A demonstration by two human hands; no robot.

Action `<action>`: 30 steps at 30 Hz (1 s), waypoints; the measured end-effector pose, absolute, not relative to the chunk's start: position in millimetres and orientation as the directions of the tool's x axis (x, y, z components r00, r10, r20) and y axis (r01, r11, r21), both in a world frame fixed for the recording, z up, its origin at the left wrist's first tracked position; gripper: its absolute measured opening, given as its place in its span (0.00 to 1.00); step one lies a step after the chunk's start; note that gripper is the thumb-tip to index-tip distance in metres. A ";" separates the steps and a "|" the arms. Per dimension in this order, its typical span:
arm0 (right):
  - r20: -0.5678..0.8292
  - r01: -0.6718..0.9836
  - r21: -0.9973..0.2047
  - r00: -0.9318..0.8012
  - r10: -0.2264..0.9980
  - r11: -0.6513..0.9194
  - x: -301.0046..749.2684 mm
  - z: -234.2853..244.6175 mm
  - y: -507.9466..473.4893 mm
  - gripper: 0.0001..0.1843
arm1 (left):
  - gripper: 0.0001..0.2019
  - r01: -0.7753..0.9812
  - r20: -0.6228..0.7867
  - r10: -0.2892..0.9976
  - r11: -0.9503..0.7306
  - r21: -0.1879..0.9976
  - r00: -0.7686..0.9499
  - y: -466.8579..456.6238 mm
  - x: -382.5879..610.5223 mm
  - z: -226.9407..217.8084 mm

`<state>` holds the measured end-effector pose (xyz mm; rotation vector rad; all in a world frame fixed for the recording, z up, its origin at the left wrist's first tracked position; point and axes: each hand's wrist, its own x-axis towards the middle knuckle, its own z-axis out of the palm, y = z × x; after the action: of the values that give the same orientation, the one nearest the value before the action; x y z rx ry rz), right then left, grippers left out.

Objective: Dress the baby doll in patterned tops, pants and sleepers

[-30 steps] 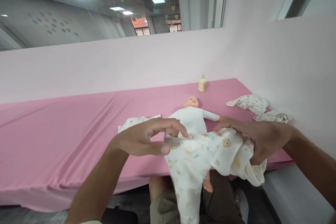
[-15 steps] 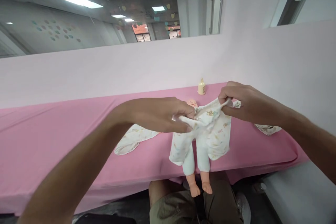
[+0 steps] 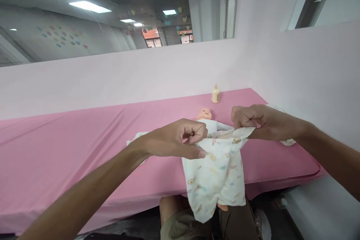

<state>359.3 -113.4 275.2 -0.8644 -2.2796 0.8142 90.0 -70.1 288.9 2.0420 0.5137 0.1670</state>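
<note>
A pair of white printed baby pants [image 3: 215, 168] hangs from both my hands, the legs drooping over the edge of the bed. My left hand [image 3: 185, 138] pinches the waistband at its left side, thumb in front. At the other end of the waistband, my right hand [image 3: 250, 120] is closed on the cloth. Behind the pants a baby doll [image 3: 204, 114] lies on its back in white clothing, its head toward the wall. The pants hide most of its lower body; a bit of one foot shows under the hem.
A pink sheet [image 3: 84, 150] covers the long bed. A cream pump bottle [image 3: 216, 95] stands near the wall, beyond the doll. More printed cloth [image 3: 288, 143] lies partly behind my right forearm, and another white cloth [image 3: 137, 136] is partly covered by my left arm.
Both hands have lowered slightly, and the pants now hang longer and flatter in front of the doll. They cover the doll's legs, which showed before; its head is more visible now.
</note>
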 end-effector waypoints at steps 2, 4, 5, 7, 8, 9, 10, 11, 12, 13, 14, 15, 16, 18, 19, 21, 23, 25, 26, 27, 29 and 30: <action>0.222 0.325 -0.771 -0.670 0.709 0.548 357.9 276.7 -115.4 0.12 | 0.16 0.295 -0.076 0.458 -0.428 0.854 0.886 -74.8 86.4 291.4; 0.163 0.313 -0.806 -0.699 0.697 0.502 356.2 280.0 -117.7 0.09 | 0.13 0.329 -0.067 0.502 -0.455 0.827 0.862 -78.7 83.4 295.6; 0.140 0.315 -0.813 -0.711 0.689 0.490 355.6 281.7 -118.4 0.10 | 0.12 0.345 -0.057 0.518 -0.480 0.806 0.854 -80.2 81.8 298.4; 0.115 0.327 -0.810 -0.726 0.678 0.488 355.7 284.1 -118.7 0.09 | 0.11 0.382 -0.034 0.539 -0.550 0.742 0.841 -82.1 78.1 304.8; 0.111 0.332 -0.802 -0.733 0.671 0.496 356.6 284.5 -118.3 0.07 | 0.11 0.404 -0.024 0.546 -0.589 0.700 0.837 -82.7 75.8 308.1; 0.111 0.337 -0.793 -0.740 0.664 0.508 358.1 284.3 -117.5 0.07 | 0.11 0.428 -0.016 0.552 -0.627 0.651 0.834 -83.0 73.2 311.4; 0.113 0.338 -0.786 -0.744 0.658 0.518 360.3 283.7 -116.5 0.08 | 0.11 0.447 -0.009 0.554 -0.663 0.600 0.832 -83.0 70.2 314.4; 0.118 0.339 -0.781 -0.745 0.656 0.525 363.1 282.7 -115.5 0.09 | 0.11 0.462 0.000 0.553 -0.695 0.550 0.833 -82.7 66.8 317.1; 0.123 0.341 -0.777 -0.742 0.659 0.529 366.3 281.5 -114.5 0.10 | 0.10 0.471 0.011 0.551 -0.724 0.503 0.834 -82.0 63.0 319.5; 0.128 0.350 -0.771 -0.733 0.668 0.532 369.7 280.3 -113.6 0.11 | 0.10 0.474 0.028 0.546 -0.751 0.460 0.837 -81.1 59.0 321.4; 0.137 0.364 -0.763 -0.717 0.683 0.535 372.9 279.1 -112.8 0.11 | 0.10 0.471 0.052 0.539 -0.776 0.418 0.841 -79.9 55.0 323.0; 0.156 0.383 -0.749 -0.692 0.705 0.540 375.6 278.1 -112.2 0.12 | 0.10 0.467 0.078 0.531 -0.798 0.380 0.844 -78.6 51.3 324.2; 0.185 0.406 -0.731 -0.656 0.732 0.549 377.4 277.3 -111.7 0.12 | 0.10 0.467 0.103 0.530 -0.811 0.353 0.842 -77.4 48.3 325.1; 0.265 0.472 -0.687 -0.546 0.795 0.553 377.1 276.7 -111.1 0.14 | 0.10 0.494 0.143 0.566 -0.796 0.349 0.812 -75.6 46.0 326.3; 0.307 0.510 -0.666 -0.477 0.823 0.545 374.8 277.1 -110.8 0.15 | 0.11 0.519 0.155 0.604 -0.768 0.376 0.782 -75.0 47.3 326.7; 0.379 0.584 -0.644 -0.318 0.869 0.495 366.7 279.4 -110.1 0.18 | 0.13 0.564 0.166 0.697 -0.676 0.474 0.697 -73.8 54.6 327.2; 0.431 0.618 -0.663 -0.145 0.890 0.422 356.2 283.9 -108.3 0.20 | 0.16 0.560 0.187 0.773 -0.582 0.589 0.607 -71.8 66.8 328.1; 0.467 0.597 -0.709 -0.001 0.884 0.376 346.6 290.5 -105.3 0.20 | 0.16 0.501 0.233 0.821 -0.516 0.694 0.522 -68.6 81.3 329.9; 0.480 0.572 -0.732 0.046 0.876 0.370 342.7 294.1 -103.6 0.20 | 0.15 0.458 0.262 0.835 -0.497 0.737 0.484 -66.9 88.5 331.1; 0.491 0.543 -0.750 0.074 0.868 0.378 339.3 297.7 -102.2 0.19 | 0.14 0.410 0.291 0.842 -0.488 0.771 0.454 -65.6 95.3 332.4; 0.507 0.481 -0.774 0.083 0.858 0.411 334.0 304.0 -101.5 0.16 | 0.12 0.319 0.332 0.846 -0.479 0.817 0.418 -65.4 107.4 334.5; 0.509 0.453 -0.783 0.074 0.857 0.426 331.5 306.3 -102.7 0.15 | 0.11 0.281 0.345 0.844 -0.477 0.833 0.411 -66.9 112.6 334.9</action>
<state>331.5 -102.7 306.3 -1.1943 -1.5570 0.4506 112.6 -66.9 334.9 1.9698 0.9550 1.0282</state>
